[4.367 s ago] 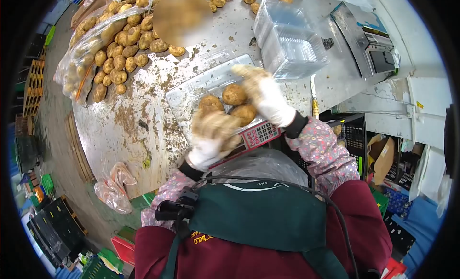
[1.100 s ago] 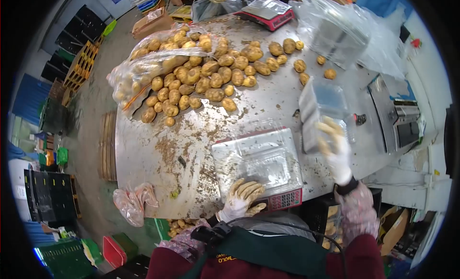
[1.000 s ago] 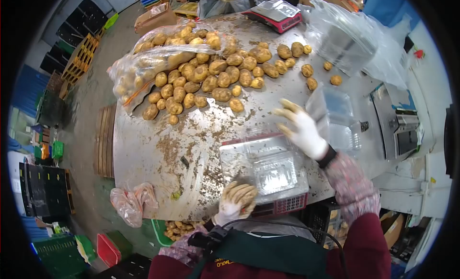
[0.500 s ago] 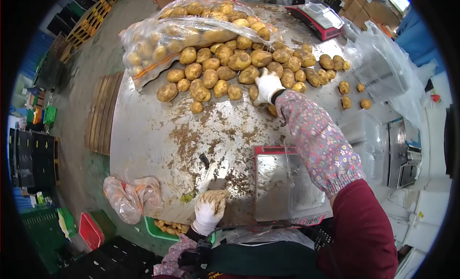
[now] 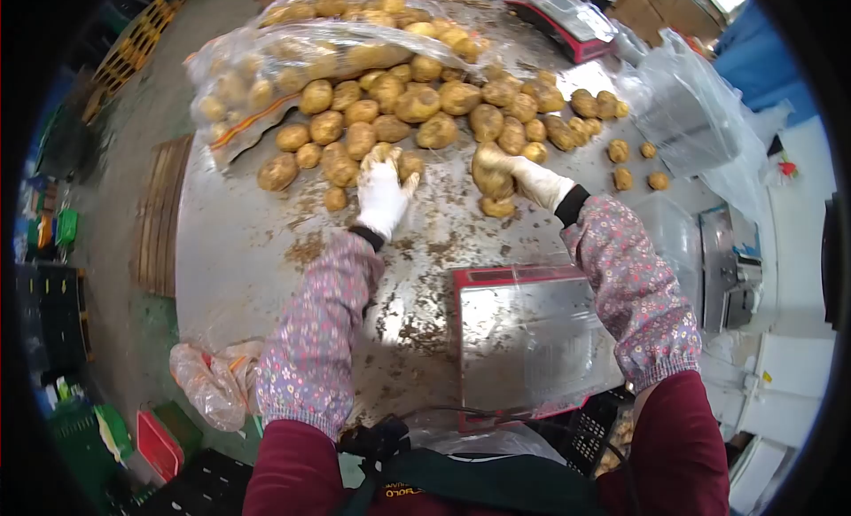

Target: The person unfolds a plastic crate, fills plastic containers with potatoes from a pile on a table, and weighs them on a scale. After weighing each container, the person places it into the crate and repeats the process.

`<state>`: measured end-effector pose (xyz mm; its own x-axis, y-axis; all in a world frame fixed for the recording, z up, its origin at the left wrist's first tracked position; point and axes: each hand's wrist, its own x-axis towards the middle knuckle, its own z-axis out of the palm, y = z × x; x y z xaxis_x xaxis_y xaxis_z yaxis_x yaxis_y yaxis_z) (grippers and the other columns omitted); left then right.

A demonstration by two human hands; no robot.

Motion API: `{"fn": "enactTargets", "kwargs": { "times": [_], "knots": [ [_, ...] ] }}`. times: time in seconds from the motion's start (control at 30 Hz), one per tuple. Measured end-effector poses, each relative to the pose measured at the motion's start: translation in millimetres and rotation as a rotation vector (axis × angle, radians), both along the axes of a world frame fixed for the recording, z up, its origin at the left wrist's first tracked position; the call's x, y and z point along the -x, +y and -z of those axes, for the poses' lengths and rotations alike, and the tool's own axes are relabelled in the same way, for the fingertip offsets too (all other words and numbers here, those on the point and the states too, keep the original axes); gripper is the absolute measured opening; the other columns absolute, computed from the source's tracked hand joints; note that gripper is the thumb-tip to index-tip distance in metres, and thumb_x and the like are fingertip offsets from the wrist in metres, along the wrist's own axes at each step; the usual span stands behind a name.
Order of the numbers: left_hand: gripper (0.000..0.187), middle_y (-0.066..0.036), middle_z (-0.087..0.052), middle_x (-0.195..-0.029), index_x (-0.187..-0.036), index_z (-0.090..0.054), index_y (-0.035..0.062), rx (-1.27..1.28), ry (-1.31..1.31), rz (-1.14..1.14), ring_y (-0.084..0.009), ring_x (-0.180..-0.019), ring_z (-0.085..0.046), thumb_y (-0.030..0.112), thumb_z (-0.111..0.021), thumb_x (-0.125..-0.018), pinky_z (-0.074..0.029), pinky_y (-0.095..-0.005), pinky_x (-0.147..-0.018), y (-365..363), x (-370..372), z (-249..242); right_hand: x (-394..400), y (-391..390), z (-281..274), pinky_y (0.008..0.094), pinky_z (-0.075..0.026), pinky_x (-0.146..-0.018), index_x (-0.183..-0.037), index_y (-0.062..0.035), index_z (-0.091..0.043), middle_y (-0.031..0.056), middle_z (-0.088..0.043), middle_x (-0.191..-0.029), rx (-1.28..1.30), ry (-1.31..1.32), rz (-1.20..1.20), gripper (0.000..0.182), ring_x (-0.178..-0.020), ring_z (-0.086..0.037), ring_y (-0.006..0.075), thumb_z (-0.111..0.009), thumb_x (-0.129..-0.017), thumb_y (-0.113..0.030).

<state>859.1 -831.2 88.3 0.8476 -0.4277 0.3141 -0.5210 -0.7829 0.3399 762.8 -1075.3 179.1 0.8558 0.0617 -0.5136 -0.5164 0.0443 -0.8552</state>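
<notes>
Many brown potatoes (image 5: 417,103) lie in a loose pile on the dirty metal table (image 5: 239,250), spilling from a clear plastic bag (image 5: 306,50). My left hand (image 5: 383,195), in a white glove, reaches to the front edge of the pile, its fingers spread against the potatoes beside it. My right hand (image 5: 523,177), in a soiled white glove, is wrapped round a potato (image 5: 490,172) at the pile's front. Just below that hand another potato (image 5: 497,207) rests on the table.
A red scale (image 5: 532,339) with a metal plate stands near the table's front. Another red scale (image 5: 567,24) is at the back. Clear plastic bags (image 5: 687,108) lie at the right, with small potatoes (image 5: 619,151) nearby. A crumpled bag (image 5: 213,383) hangs at the left corner.
My left hand has moved from the table's near edge up to the pile. My right hand now has a potato in its grip, slightly nearer me. The view has shifted.
</notes>
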Motion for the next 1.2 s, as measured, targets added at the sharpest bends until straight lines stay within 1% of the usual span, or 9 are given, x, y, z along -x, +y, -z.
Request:
{"fn": "enactTargets", "kwargs": {
  "times": [0.1,0.37,0.43,0.57,0.63,0.7,0.77,0.97,1.2],
  "knots": [
    [0.069,-0.019,-0.040,-0.144,-0.126,-0.060,0.0150,-0.138,0.064,-0.125,-0.0422,-0.123,-0.040,0.052,-0.078,-0.070,-0.043,-0.0561,-0.094,-37,2,-9,38,-24,-33,0.0527,-0.053,-0.084,-0.119,-0.0062,-0.060,0.0156,-0.065,-0.111,-0.830,0.185,0.202,0.065,-0.100,-0.063,0.0318,-0.059,-0.088,-0.064],
    [0.077,-0.021,-0.034,-0.149,-0.132,-0.057,0.0163,-0.212,0.171,-0.058,-0.0437,-0.129,-0.040,0.055,-0.077,-0.069,-0.042,-0.0555,-0.100,-29,3,-3,121,-46,-35,0.0642,-0.035,-0.107,-0.134,-0.0109,-0.054,0.0170,-0.055,-0.134,-0.375,-0.436,0.193,0.076,-0.127,-0.049,0.0365,-0.049,-0.088,-0.071],
    [0.079,-0.024,-0.032,-0.151,-0.134,-0.056,0.0180,-0.250,0.204,-0.060,-0.0427,-0.126,-0.046,0.056,-0.077,-0.068,-0.043,-0.0510,-0.101,-27,-3,-5,132,-41,-50,0.0627,-0.033,-0.109,-0.136,-0.0114,-0.052,0.0159,-0.052,-0.140,-1.394,-0.171,0.243,0.075,-0.131,-0.046,0.0366,-0.050,-0.089,-0.070],
    [0.082,-0.027,-0.054,-0.131,-0.133,-0.056,0.0119,-0.242,0.224,0.024,-0.0381,-0.116,-0.056,0.054,-0.078,-0.067,-0.048,-0.0444,-0.097,-6,10,5,168,-30,-80,0.0636,-0.047,-0.088,-0.119,-0.0019,-0.055,0.0212,-0.060,-0.110,-1.105,-0.050,0.423,0.088,-0.105,-0.058,0.0411,-0.042,-0.083,-0.081],
    [0.075,-0.019,-0.062,-0.120,-0.130,-0.056,0.0097,0.163,0.421,0.078,-0.0310,-0.105,-0.061,0.051,-0.077,-0.072,-0.051,-0.0381,-0.088,10,18,11,193,-28,-81,0.0650,-0.047,-0.087,-0.119,0.0001,-0.054,0.0225,-0.059,-0.111,-0.948,-0.185,0.199,0.090,-0.112,-0.054,0.0477,-0.037,-0.085,-0.081],
    [0.053,-0.002,-0.061,-0.105,-0.119,-0.057,0.0121,1.122,1.229,-0.013,-0.0211,-0.095,-0.058,0.047,-0.072,-0.082,-0.049,-0.0342,-0.082,47,53,-5,221,-29,-87,0.0656,-0.045,-0.090,-0.120,-0.0021,-0.055,0.0217,-0.057,-0.113,-0.839,-0.186,0.216,0.090,-0.115,-0.053,0.0463,-0.035,-0.084,-0.082],
    [0.063,-0.010,-0.057,-0.122,-0.123,-0.053,0.0115,1.722,1.449,0.013,-0.0297,-0.115,-0.054,0.057,-0.067,-0.082,-0.046,-0.0521,-0.098,69,88,-34,245,-25,-85,0.0708,-0.042,-0.089,-0.123,-0.0014,-0.054,0.0266,-0.053,-0.122,-1.123,-0.201,0.371,0.090,-0.118,-0.050,0.0489,-0.039,-0.083,-0.081],
    [0.075,-0.020,-0.049,-0.134,-0.130,-0.049,0.0103,2.409,1.750,0.110,-0.0361,-0.130,-0.043,0.054,-0.074,-0.074,-0.030,-0.0631,-0.111,83,183,-74,274,-6,-100,0.0765,-0.038,-0.090,-0.124,-0.0028,-0.050,0.0368,-0.030,-0.145,-1.335,-0.017,0.493,0.094,-0.125,-0.034,0.0639,-0.048,-0.076,-0.084],
    [0.077,-0.022,-0.046,-0.135,-0.128,-0.049,0.0040,2.290,1.841,0.100,-0.0428,-0.130,-0.041,0.057,-0.070,-0.075,-0.030,-0.0628,-0.113,34,256,-165,297,10,-100,0.0602,-0.049,-0.088,-0.120,-0.0082,-0.053,0.0309,-0.028,-0.149,-1.206,-0.131,0.615,0.083,-0.120,-0.042,0.0547,-0.048,-0.080,-0.080]
  ]
}}
